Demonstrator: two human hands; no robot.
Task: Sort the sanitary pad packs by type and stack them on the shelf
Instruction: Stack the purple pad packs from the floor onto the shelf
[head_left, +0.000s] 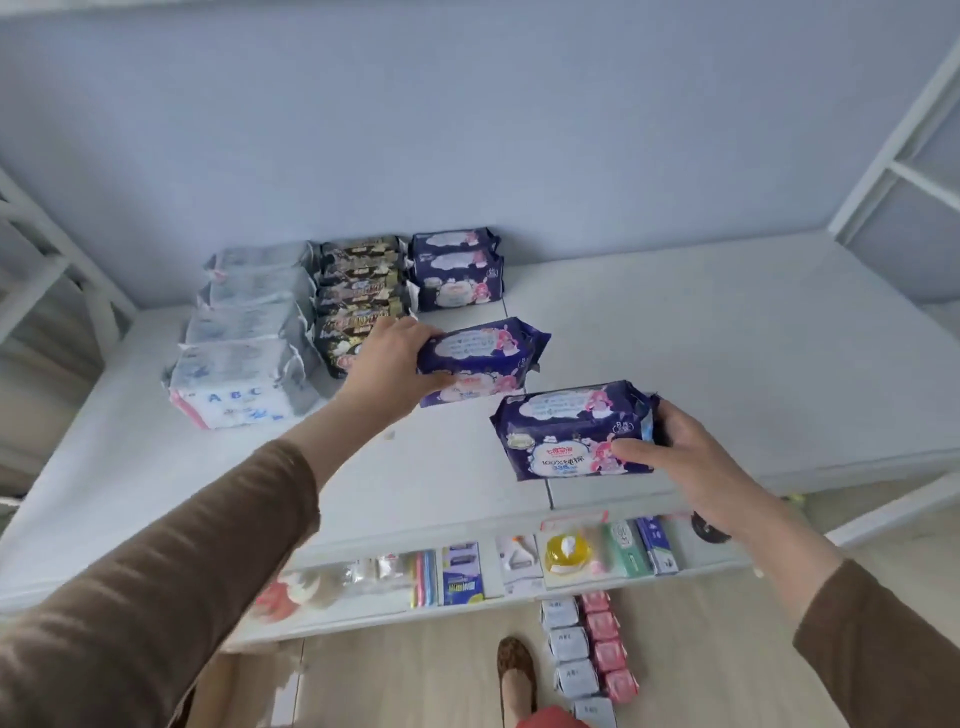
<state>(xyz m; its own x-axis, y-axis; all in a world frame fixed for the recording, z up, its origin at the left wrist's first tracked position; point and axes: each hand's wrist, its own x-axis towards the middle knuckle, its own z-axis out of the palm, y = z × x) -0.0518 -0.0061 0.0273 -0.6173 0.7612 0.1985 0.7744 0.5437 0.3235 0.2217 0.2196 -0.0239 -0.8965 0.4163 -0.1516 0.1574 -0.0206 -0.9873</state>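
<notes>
Three rows of pad packs stand on the white shelf (727, 374): white ABC packs (234, 384) on the left, black-and-gold packs (358, 301) in the middle, dark blue packs (457, 275) at the back. My left hand (389, 364) grips the left end of a dark blue pack (483, 353) that rests on top of another blue pack in front of that blue row. My right hand (670, 457) holds a second dark blue pack (571, 431) by its right end, above the shelf's front part.
A lower shelf (363, 618) carries small mixed goods. On the wooden floor (727, 649) lie rows of grey ABC packs (569, 644) and pink packs (608, 644). White frame posts stand at the far left (67, 270) and right (893, 150). A foot (517, 675) shows below.
</notes>
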